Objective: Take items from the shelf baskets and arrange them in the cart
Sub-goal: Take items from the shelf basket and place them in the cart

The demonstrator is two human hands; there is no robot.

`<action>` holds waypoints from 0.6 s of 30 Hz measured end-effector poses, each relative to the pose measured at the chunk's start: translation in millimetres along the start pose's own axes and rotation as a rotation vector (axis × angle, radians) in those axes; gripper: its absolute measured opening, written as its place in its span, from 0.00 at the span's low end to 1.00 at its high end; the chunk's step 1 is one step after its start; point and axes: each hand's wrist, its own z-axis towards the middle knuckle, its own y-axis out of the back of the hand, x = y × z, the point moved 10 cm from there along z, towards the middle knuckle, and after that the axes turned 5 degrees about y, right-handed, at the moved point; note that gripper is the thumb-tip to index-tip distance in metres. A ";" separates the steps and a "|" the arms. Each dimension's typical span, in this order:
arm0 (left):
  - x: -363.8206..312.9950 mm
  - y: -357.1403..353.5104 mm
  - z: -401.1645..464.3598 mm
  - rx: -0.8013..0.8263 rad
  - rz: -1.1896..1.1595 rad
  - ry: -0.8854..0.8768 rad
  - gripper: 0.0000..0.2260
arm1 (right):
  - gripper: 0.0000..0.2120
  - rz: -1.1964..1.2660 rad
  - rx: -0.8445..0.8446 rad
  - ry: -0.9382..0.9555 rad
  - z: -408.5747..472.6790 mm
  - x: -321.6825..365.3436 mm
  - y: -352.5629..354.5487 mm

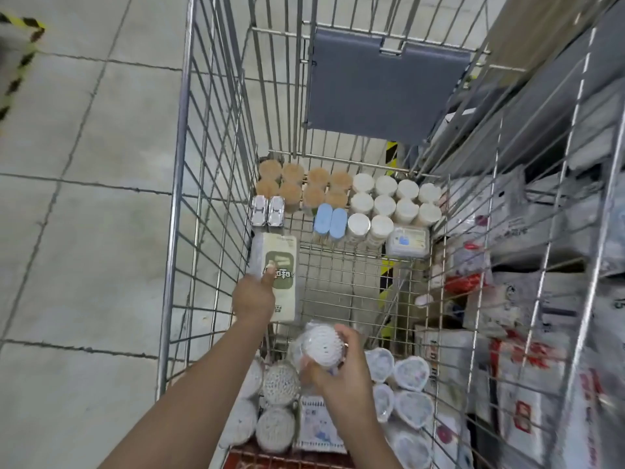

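Observation:
I look down into a wire cart (338,265). My left hand (253,297) grips a flat cream pack with a green label (280,262), holding it against the cart's left wall. My right hand (341,370) holds a round white bristly brush in clear wrap (319,345) above the cart's near end. Rows of brown-lidded jars (297,184) and white-lidded jars (392,201) stand at the far end, with two silver packs (267,211) and two blue-capped items (329,220) in front of them.
More wrapped round brushes (280,384) and white cup-shaped packs (411,374) lie at the cart's near end. A clear box (407,242) sits by the white jars. Wire shelf baskets with packaged goods (524,299) stand right of the cart. Grey floor lies left.

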 end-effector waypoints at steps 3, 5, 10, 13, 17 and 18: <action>1.7 11.4 -7.9 -0.142 -0.113 0.008 0.21 | 0.27 0.006 0.004 0.014 -0.6 -2.6 0.5; 1.3 17.1 -14.7 -0.208 -0.199 -0.016 0.17 | 0.27 -0.002 0.010 0.016 0.3 -5.3 -0.9; -8.7 17.7 -37.4 -0.236 -0.014 -0.382 0.21 | 0.29 -0.052 0.031 0.031 3.8 -4.0 -11.5; -17.6 -8.1 -47.6 -0.111 0.332 -0.588 0.30 | 0.29 -0.060 0.055 0.056 5.5 -1.0 -19.9; -7.8 -31.5 -34.0 0.012 0.728 -0.558 0.39 | 0.29 -0.076 0.058 0.071 8.8 -1.2 -25.6; -8.1 -30.2 -31.8 0.006 0.754 -0.557 0.39 | 0.29 -0.083 0.054 0.077 9.6 -1.1 -25.2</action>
